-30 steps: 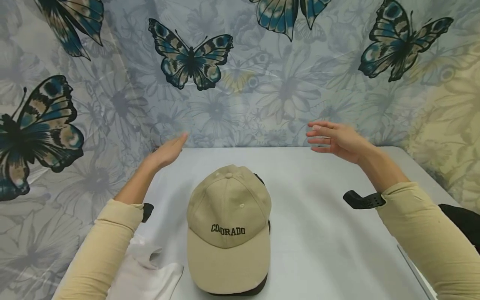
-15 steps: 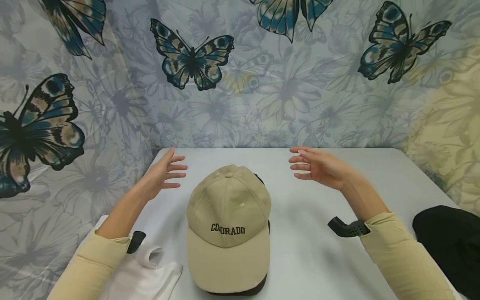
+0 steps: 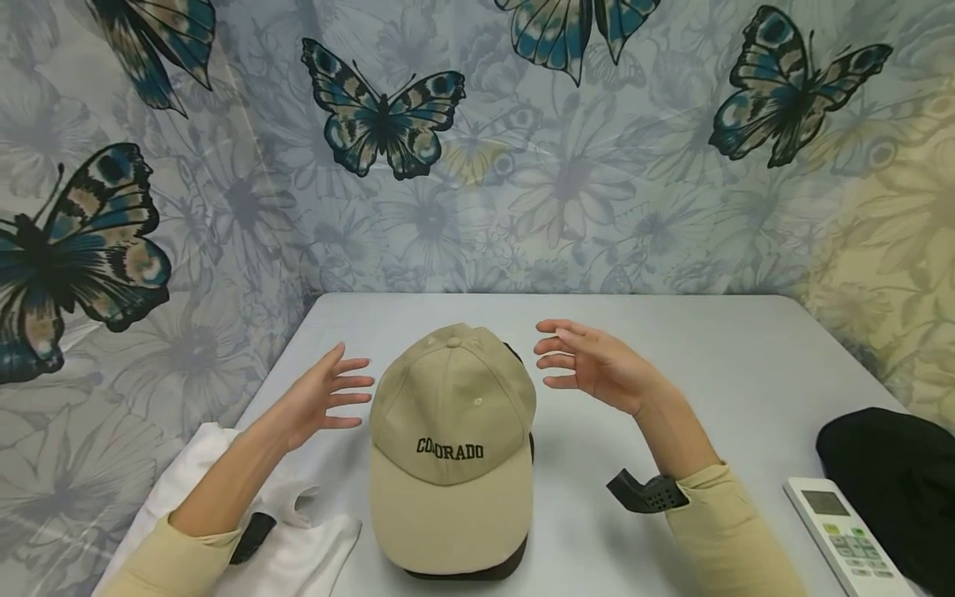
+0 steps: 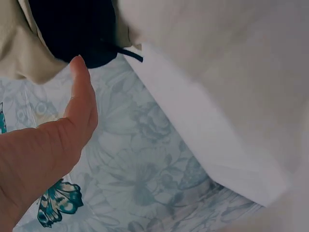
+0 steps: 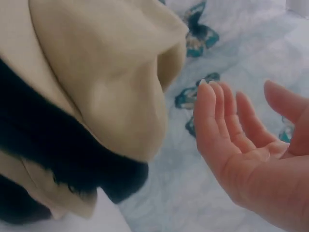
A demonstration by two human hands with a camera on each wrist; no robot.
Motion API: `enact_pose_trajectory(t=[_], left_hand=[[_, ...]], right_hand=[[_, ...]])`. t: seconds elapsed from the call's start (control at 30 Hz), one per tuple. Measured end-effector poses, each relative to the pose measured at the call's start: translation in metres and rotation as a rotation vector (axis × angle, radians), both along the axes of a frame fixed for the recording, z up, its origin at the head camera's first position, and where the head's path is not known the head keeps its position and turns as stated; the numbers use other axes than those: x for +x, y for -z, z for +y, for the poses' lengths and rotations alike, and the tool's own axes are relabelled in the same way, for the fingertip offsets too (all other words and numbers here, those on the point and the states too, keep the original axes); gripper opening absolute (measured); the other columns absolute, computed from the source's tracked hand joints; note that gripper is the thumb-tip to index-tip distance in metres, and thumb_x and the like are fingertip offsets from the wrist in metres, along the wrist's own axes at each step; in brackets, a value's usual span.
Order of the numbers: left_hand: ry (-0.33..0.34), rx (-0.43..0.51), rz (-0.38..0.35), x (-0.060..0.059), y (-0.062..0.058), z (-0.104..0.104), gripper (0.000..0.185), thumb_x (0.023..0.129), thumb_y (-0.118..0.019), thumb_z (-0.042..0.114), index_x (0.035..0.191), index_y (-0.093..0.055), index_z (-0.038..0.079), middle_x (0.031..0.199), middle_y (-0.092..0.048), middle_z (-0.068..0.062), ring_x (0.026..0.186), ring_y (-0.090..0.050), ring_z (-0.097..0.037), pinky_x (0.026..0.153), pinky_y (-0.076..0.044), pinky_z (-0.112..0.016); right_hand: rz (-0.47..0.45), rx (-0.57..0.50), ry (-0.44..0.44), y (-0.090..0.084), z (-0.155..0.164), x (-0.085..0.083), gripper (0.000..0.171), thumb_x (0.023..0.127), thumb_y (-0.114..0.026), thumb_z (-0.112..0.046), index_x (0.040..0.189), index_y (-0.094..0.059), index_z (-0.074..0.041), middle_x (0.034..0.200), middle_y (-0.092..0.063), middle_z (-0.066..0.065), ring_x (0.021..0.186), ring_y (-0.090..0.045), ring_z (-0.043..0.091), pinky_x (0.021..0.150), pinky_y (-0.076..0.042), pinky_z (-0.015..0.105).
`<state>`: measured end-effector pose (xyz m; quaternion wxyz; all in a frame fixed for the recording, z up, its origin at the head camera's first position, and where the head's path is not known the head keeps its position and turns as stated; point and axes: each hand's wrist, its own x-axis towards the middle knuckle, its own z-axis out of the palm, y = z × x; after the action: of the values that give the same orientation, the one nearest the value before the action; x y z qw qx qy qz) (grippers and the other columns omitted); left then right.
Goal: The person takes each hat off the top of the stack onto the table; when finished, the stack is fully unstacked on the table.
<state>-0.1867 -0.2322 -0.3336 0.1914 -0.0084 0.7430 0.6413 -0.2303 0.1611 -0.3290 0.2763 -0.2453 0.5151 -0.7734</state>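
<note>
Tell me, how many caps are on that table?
2 for certain. The tan cap sits mid-table between the hands; a dark cap lies under it, showing at its brim and back. The black bundle at the right edge might be another, but I cannot tell.

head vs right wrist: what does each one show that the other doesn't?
Head only: the left hand open beside the cap, the COLORADO lettering, a white cloth, a remote and a black cloth on the table.
Right wrist only: the right palm and the dark underside beneath the cap.
Both: the tan cap and the open right hand, apart.
</note>
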Motion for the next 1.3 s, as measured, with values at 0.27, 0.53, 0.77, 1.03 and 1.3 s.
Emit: enact_pose_trajectory(t=[0.27, 0.53, 0.77, 1.03, 1.3], left_hand=[[-0.029, 0.084, -0.061, 0.013, 0.016, 0.007, 0.084, 0.095, -0.03, 0.066, 0.15, -0.021, 0.003, 0.146, -0.029, -0.024, 0.128, -0.037, -0.04, 0.089, -0.048, -0.046], [-0.042, 0.182, -0.099, 0.025, 0.025, 0.004, 0.08, 0.097, -0.03, 0.062, 0.148, -0.022, 0.002, 0.146, -0.029, -0.024, 0.121, -0.047, -0.032, 0.091, -0.047, -0.046], [0.007, 0.25, -0.128, 0.032, 0.028, 0.001, 0.079, 0.098, -0.03, 0.06, 0.149, -0.018, 0.0, 0.139, -0.037, -0.019, 0.114, -0.053, -0.024, 0.091, -0.047, -0.045], [0.048, 0.335, -0.156, 0.042, 0.029, 0.001, 0.076, 0.101, -0.027, 0.054, 0.148, -0.01, -0.004, 0.127, -0.046, -0.013, 0.109, -0.056, -0.021, 0.092, -0.047, -0.045], [0.097, 0.397, -0.197, 0.055, 0.033, 0.0, 0.074, 0.103, -0.025, 0.049, 0.147, -0.004, -0.007, 0.123, -0.053, -0.009, 0.11, -0.057, -0.02, 0.093, -0.046, -0.045]], right_hand=[[0.072, 0.085, -0.021, 0.01, -0.018, 0.009, 0.025, 0.103, -0.043, -0.01, 0.122, -0.057, -0.013, 0.11, -0.059, 0.005, 0.102, -0.06, 0.021, 0.088, -0.049, 0.042], [0.104, 0.159, -0.021, 0.014, -0.025, 0.012, 0.025, 0.101, -0.049, -0.01, 0.124, -0.056, -0.011, 0.111, -0.059, 0.006, 0.1, -0.061, 0.022, 0.089, -0.047, 0.045], [0.122, 0.191, -0.007, 0.017, -0.027, 0.013, 0.024, 0.099, -0.051, -0.009, 0.122, -0.058, -0.011, 0.11, -0.061, 0.006, 0.099, -0.06, 0.022, 0.088, -0.048, 0.042], [0.131, 0.234, 0.005, 0.022, -0.027, 0.015, 0.024, 0.095, -0.058, -0.006, 0.118, -0.062, -0.012, 0.116, -0.061, 0.005, 0.103, -0.059, 0.019, 0.09, -0.048, 0.04], [0.137, 0.241, -0.01, 0.02, -0.032, 0.018, 0.027, 0.091, -0.062, -0.003, 0.118, -0.061, -0.01, 0.113, -0.062, 0.006, 0.105, -0.059, 0.02, 0.089, -0.048, 0.037]])
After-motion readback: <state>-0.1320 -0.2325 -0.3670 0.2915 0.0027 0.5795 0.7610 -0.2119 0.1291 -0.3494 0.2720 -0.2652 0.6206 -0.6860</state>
